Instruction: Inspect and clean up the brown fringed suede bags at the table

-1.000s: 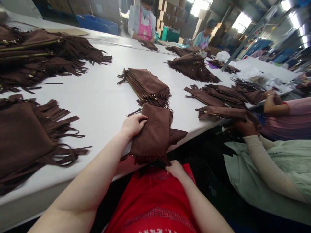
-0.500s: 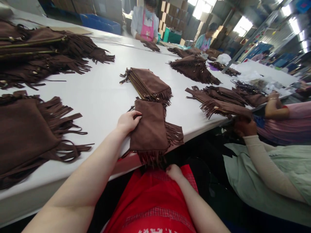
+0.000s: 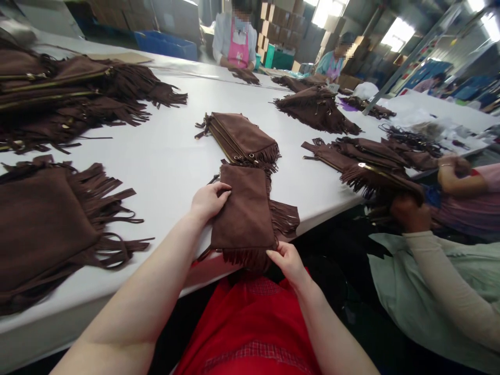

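Observation:
A brown fringed bag [image 3: 244, 211] lies at the table's front edge, its fringe hanging toward me and out to the right. My left hand [image 3: 211, 200] grips its left side, thumb on top and the other fingers partly hidden beneath. At the lower right corner my right hand [image 3: 288, 261] pinches the bag's edge above the fringe. Just beyond, touching its top end, rests a second brown bag [image 3: 244, 134] with brass-coloured zips and fringe on its right end.
Brown bags are heaped at the far left [image 3: 78, 86], and a large fringed one [image 3: 42, 219] lies nearer. More bags [image 3: 359, 156] lie on the right, where a co-worker's hand [image 3: 412, 213] holds one. The white table [image 3: 156, 151] extends back to other people. A blue bin [image 3: 166, 46] stands behind.
My right hand has risen from my lap to the bag's lower right corner and taken hold there. My left hand keeps its grip. The co-worker's bag at right has shifted and tilted.

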A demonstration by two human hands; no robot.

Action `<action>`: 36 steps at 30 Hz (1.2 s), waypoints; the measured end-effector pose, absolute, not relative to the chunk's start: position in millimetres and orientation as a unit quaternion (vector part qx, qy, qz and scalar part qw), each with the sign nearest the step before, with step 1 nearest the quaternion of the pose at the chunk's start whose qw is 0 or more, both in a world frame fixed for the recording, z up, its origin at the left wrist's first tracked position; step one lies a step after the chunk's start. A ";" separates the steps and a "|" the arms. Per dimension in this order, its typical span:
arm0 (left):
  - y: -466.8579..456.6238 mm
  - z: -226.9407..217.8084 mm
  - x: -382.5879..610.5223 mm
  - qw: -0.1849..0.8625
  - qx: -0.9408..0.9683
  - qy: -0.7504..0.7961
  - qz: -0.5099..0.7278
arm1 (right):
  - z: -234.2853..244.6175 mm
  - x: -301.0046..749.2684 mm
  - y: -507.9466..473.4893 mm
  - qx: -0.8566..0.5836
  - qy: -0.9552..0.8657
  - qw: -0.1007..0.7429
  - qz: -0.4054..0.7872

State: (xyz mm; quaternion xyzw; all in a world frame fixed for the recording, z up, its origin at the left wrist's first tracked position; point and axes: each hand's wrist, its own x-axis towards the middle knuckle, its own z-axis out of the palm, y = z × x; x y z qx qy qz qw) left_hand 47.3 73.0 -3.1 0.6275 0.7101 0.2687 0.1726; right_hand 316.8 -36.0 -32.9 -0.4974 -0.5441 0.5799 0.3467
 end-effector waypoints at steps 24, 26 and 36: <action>73.0 -3.5 47.6 0.166 0.646 0.702 0.247 | -78.3 309.7 -28.2 -0.595 -0.478 0.214 0.610; 73.0 -3.8 48.1 0.162 0.645 0.704 0.248 | -96.5 313.1 -30.0 -0.616 -0.494 0.184 0.585; 72.8 -2.0 49.4 0.165 0.643 0.704 0.252 | -171.1 357.2 -75.0 -0.683 -0.464 0.060 0.561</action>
